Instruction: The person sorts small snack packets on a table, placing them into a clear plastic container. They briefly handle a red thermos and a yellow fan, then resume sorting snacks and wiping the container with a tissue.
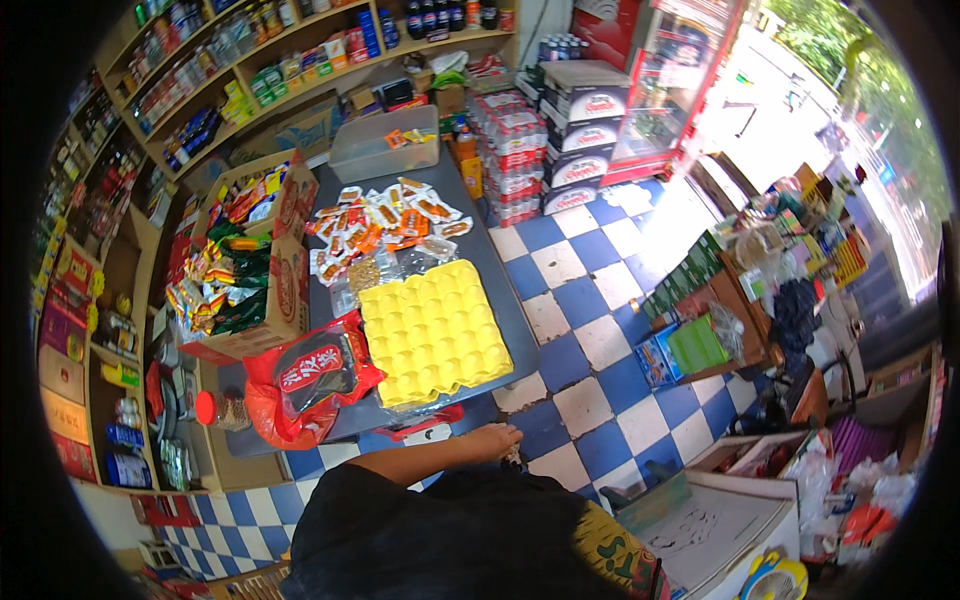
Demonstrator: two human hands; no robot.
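Note:
My left forearm crosses in front of my body, and my left hand [496, 441] sits just off the near edge of the dark table [517, 330]. Its fingers look bent; whether anything is in them is hidden. My right hand is out of view. Closest on the table is an upturned yellow egg tray [435, 330]. Left of it, a red-and-black printed bag [319, 371] rests over a red plastic bag [281, 420]. Beyond the tray lie many wrapped snack packets [397, 214], some clear plastic packs [364, 276] and a translucent plastic bin [386, 154] holding a few packets.
Cardboard boxes of snack packets [289, 285] stand along the table's left side. A red-lidded jar [217, 411] is near the left corner. Shrink-wrapped bottles [510, 157] and stacked cartons [585, 135] rise behind. Stocked shelves [247, 64] line the wall; a cluttered wooden cabinet [739, 300] stands right.

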